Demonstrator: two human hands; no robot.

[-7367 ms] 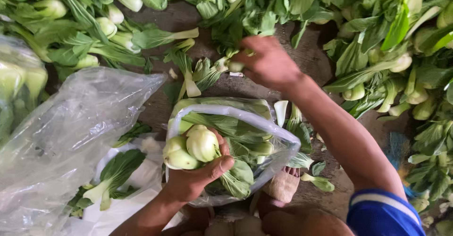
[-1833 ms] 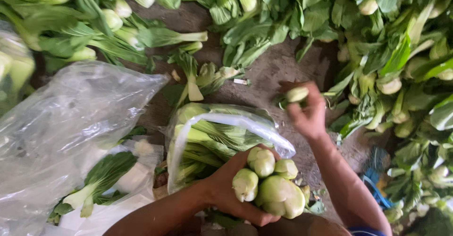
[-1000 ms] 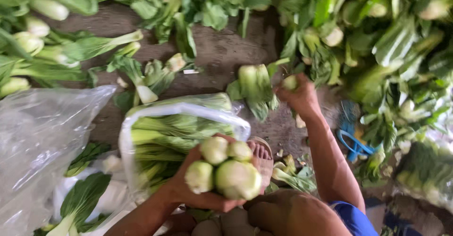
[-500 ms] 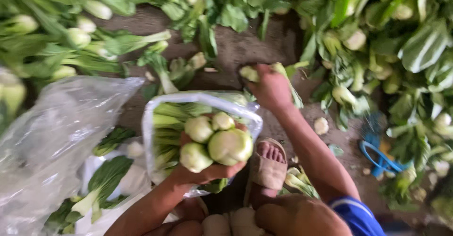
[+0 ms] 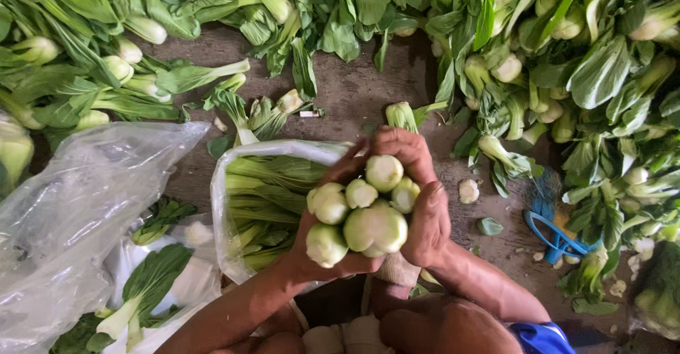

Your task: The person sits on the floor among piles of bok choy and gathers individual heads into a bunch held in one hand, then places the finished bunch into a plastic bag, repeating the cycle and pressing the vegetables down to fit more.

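Both my hands close around one bunch of bok choy [image 5: 361,212], its pale cut stem ends pointing up at the camera. My left hand [image 5: 319,255] cups the bunch from below and the left side. My right hand [image 5: 418,191] wraps it from the top and right. The bunch sits just above the right edge of an open clear plastic bag [image 5: 237,163] that holds more bok choy lying on its side.
Loose bok choy is heaped across the top and right [image 5: 567,64] on a dark wet floor [image 5: 354,92]. A crumpled clear plastic bag [image 5: 78,205] lies at the left with greens beneath. A blue strap [image 5: 552,230] lies at the right. My knees show at the bottom.
My right hand picked single bok choy from the pile and came back; it now closes on the bunch that my left hand holds. The bunch has grown.
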